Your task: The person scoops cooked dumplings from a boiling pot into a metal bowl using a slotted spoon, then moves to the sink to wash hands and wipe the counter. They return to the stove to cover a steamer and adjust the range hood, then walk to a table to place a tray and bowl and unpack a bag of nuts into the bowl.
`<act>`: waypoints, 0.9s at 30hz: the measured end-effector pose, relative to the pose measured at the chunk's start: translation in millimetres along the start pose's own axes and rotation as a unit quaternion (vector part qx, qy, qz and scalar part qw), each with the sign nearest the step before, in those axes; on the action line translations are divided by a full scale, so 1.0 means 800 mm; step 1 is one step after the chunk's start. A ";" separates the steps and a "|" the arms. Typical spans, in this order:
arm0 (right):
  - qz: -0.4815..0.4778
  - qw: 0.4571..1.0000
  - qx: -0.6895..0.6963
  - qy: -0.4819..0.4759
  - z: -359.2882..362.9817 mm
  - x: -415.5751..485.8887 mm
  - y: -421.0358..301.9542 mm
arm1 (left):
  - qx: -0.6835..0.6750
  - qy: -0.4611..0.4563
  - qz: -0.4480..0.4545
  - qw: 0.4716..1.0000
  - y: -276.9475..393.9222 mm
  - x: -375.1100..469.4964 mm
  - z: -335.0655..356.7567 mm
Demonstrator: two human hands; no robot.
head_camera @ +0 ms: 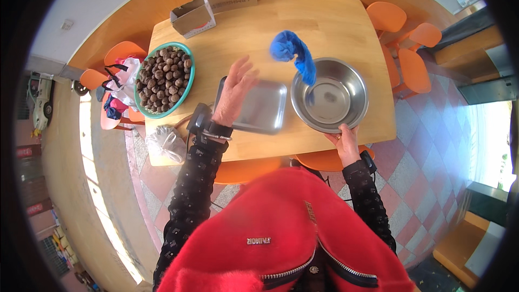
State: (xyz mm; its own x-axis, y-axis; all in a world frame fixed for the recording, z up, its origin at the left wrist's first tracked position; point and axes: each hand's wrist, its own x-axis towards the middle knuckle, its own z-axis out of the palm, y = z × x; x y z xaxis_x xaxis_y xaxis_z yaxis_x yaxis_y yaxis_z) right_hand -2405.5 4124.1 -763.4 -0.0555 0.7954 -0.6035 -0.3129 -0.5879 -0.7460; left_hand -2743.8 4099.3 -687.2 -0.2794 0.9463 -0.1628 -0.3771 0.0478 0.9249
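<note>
My right hand (346, 140) grips the near rim of a round stainless steel bowl (357, 85), thumb on the rim and fingers under it. The bowl looks empty inside apart from reflections. A blue cloth (294, 52), slightly blurred, lies or hangs over the bowl's far left rim; whether it is in the air I cannot tell. My left hand (235, 91) is raised over the left part of a rectangular metal tray (263, 107), fingers apart and holding nothing. Left of that hand, a green plastic basket (191, 83) is full of walnuts (162, 77).
Two cardboard boxes (194, 18) stand at the table's far left, one with clear plastic in it. A tied plastic bag (166, 144) sits at the near left corner of the wooden table (324, 20). Orange chairs (413, 69) flank the table.
</note>
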 end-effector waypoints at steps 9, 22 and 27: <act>0.057 0.990 0.106 -0.075 0.008 0.102 0.025 | 0.233 0.318 -0.078 0.916 -0.065 -0.206 -0.182; 0.318 0.943 0.034 -0.091 0.133 -0.042 0.216 | 0.182 0.342 -0.046 0.921 -0.007 -0.253 -0.395; 0.233 0.964 0.097 -0.084 0.180 -0.019 0.276 | 0.113 0.224 -0.041 0.967 0.079 -0.264 -0.383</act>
State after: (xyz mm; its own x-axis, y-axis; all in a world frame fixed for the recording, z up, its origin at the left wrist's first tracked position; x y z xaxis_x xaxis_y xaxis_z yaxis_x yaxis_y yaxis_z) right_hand -2610.5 4003.1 -878.3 -0.3800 0.4742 -0.7942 -0.3880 -0.8611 -0.3285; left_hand -2979.0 3804.3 -699.2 -0.6297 0.7060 -0.3242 -0.2252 0.2335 0.9459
